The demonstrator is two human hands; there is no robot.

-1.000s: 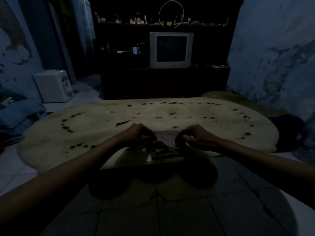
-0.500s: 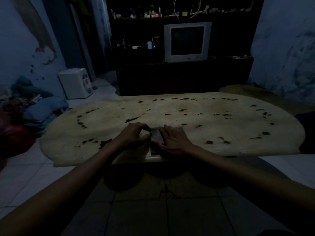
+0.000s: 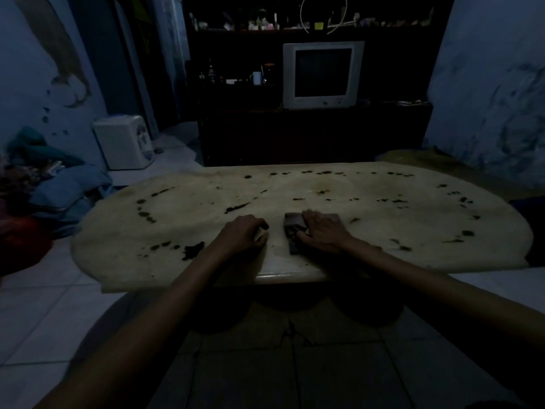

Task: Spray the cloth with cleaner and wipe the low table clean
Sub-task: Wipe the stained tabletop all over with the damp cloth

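Head view: the right hand [image 3: 321, 234] lay flat, fingers straight, pressing the folded dark cloth [image 3: 292, 225] at centre frame. Just left, apart from it, the left hand [image 3: 244, 234] rested with fingers curled, holding nothing, on the stained pale surface [image 3: 413, 225].

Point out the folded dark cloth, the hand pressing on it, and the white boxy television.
Folded dark cloth [image 3: 292, 224], head view, exposed left part.
Right hand [image 3: 323, 233], head view, back of hand.
White boxy television [image 3: 323, 72], head view, middle of screen.
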